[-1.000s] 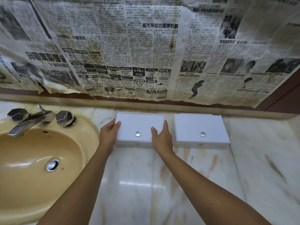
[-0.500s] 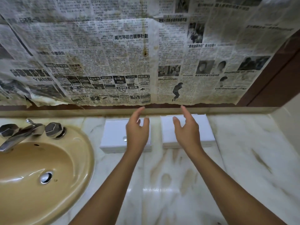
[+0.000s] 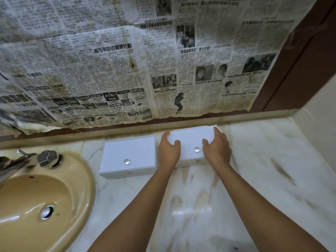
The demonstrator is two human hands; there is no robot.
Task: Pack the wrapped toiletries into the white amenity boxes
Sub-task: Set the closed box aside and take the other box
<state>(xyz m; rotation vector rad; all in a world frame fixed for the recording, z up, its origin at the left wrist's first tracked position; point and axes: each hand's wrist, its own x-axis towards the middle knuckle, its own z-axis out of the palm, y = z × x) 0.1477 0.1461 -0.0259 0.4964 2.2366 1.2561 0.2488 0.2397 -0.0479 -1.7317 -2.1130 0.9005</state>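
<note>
I grip the right amenity box (image 3: 190, 142) lengthwise, left hand (image 3: 168, 149) and right hand (image 3: 217, 148) clasping its short ends, fingers curled over.

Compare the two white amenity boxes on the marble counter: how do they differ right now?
The right box is gripped at both ends by the left hand and right hand; the left box is untouched. The left box lies nearer the sink. Both are white, closed, with a clear lid knob.
</note>
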